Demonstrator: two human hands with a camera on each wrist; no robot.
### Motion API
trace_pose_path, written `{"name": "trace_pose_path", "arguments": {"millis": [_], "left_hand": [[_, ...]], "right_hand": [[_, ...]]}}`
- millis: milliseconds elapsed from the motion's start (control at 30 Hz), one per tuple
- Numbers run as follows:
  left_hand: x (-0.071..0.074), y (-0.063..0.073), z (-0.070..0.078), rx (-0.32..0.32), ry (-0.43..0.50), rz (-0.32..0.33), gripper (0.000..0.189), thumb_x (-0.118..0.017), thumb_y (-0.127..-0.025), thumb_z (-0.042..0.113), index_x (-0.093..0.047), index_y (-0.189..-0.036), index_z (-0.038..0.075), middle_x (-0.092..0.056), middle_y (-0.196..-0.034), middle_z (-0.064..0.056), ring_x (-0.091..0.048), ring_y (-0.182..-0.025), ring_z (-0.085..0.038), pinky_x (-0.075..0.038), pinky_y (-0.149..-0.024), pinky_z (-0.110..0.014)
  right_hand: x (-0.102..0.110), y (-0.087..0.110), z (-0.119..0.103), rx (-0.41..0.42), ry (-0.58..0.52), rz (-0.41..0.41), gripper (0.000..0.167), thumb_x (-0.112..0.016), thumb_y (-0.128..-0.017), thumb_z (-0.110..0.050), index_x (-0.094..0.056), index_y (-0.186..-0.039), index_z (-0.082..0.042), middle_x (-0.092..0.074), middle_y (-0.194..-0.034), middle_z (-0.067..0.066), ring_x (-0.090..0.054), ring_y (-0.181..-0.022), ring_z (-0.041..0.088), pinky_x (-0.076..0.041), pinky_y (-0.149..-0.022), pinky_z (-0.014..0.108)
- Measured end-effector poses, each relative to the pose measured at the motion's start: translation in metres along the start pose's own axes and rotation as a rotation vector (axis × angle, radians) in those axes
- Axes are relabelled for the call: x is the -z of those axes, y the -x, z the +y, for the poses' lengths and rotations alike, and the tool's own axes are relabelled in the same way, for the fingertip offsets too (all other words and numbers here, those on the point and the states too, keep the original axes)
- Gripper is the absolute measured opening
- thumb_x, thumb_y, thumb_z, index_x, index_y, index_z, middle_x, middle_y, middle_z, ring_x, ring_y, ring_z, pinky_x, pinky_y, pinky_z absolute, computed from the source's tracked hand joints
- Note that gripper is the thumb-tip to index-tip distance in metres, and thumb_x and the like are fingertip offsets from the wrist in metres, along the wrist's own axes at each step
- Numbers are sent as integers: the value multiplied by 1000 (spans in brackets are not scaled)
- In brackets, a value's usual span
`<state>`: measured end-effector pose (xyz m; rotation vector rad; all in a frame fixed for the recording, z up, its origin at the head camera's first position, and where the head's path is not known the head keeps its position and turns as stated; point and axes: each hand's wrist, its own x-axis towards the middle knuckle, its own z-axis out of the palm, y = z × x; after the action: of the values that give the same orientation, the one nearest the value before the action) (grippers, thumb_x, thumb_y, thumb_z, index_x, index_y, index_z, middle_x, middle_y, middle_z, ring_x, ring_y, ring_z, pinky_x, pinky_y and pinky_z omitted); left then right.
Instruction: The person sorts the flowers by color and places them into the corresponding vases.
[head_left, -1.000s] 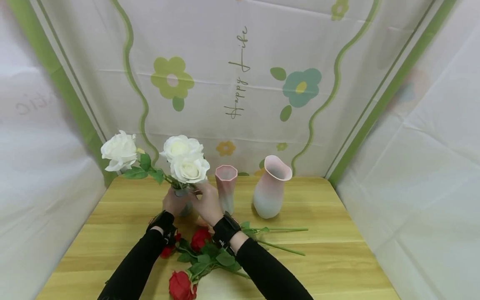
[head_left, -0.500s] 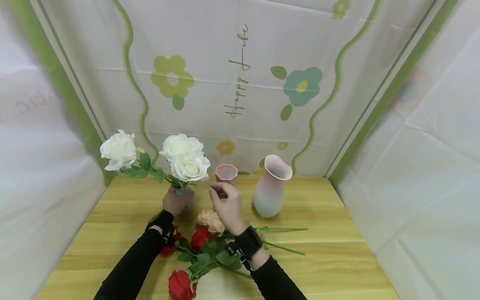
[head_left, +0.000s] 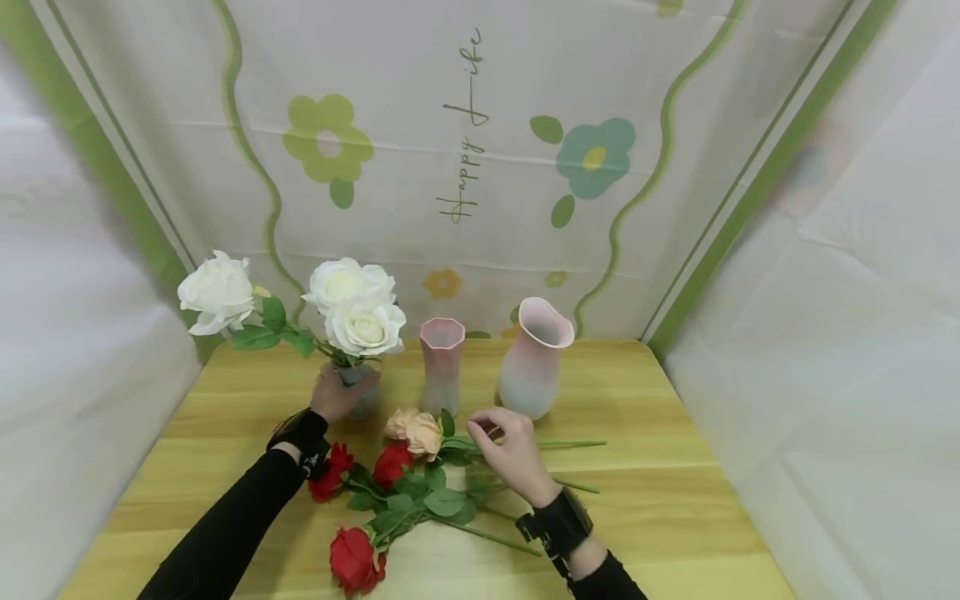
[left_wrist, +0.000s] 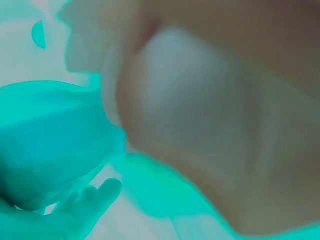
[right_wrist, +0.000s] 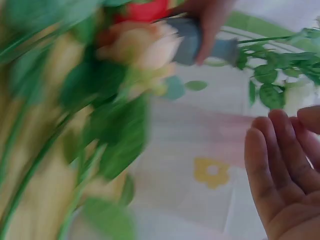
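Note:
My left hand (head_left: 339,393) grips a small grey-blue vase (head_left: 363,403) at the left of the table. White roses (head_left: 365,325) stand in it, one (head_left: 217,292) leaning far out to the left. My right hand (head_left: 513,454) is relaxed, its thumb near the forefinger, and holds nothing. It hovers over the stems of peach roses (head_left: 424,435), which lie on the table. In the right wrist view the fingers (right_wrist: 280,160) are gently bent and apart from the blurred leaves (right_wrist: 125,140). Colours are distorted in the left wrist view, and much of it is blurred.
Behind the peach roses stands a narrow pink-and-white vase (head_left: 442,367). A wider pink-and-white vase (head_left: 531,367) is to its right. Red roses (head_left: 357,560) with leafy stems lie at the front of the wooden table (head_left: 660,517). Printed cloth (head_left: 405,167) hangs behind and at the sides.
My right hand has let go near the white roses and moved right and toward me, over the peach rose stems. The left hand stays on the grey-blue vase. The head view has shifted slightly.

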<state>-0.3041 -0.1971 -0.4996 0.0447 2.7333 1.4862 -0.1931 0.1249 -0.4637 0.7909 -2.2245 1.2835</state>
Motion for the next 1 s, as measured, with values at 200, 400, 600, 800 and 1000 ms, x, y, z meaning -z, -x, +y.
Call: {"name": "trace_pose_path", "arguments": {"millis": [200, 400, 600, 800, 1000], "left_hand": [[10, 23, 7, -88, -24, 89, 92, -61, -98, 35, -2, -148, -15, -10, -146, -43, -10, -135, -56, -19, -108, -63], [3, 63, 22, -98, -21, 309, 80, -61, -98, 25, -11, -148, -14, -10, -145, -39, -6, -133, -55, -9, -105, -65], [-18, 95, 34, -420, -2, 437, 39, -64, -88, -5, -51, -124, -13, -50, -119, -32, -46, -108, -45, -34, -92, -55], [-33, 92, 54, -368, -33, 133, 57, -66, -94, 11, -40, -141, -9, -38, -140, -31, -40, -127, -46, -37, -100, -57], [-48, 66, 74, -317, -43, 23, 88, -68, -94, 31, -16, -152, -9, -22, -152, -32, -24, -140, -44, -28, -109, -57]], "right_hand": [[12, 25, 16, -5, 91, -80, 9, -68, -94, -7, -72, -98, -13, -65, -85, -7, -60, -73, 3, -53, -61, 21], [16, 41, 26, 10, 151, -137, 8, -71, -91, -6, -73, -97, -10, -66, -84, -5, -59, -72, 3, -54, -57, 26], [10, 45, 26, 56, 200, -258, 5, -72, -91, -8, -73, -95, -10, -66, -86, -5, -59, -74, 3, -53, -62, 22], [7, 53, 32, 157, 371, -429, 8, -76, -88, -14, -74, -95, -10, -66, -86, -4, -60, -76, 7, -50, -66, 17], [9, 67, 40, 234, 491, -514, 17, -79, -85, -18, -73, -99, -10, -62, -91, -2, -57, -79, 8, -51, -66, 19]]}}
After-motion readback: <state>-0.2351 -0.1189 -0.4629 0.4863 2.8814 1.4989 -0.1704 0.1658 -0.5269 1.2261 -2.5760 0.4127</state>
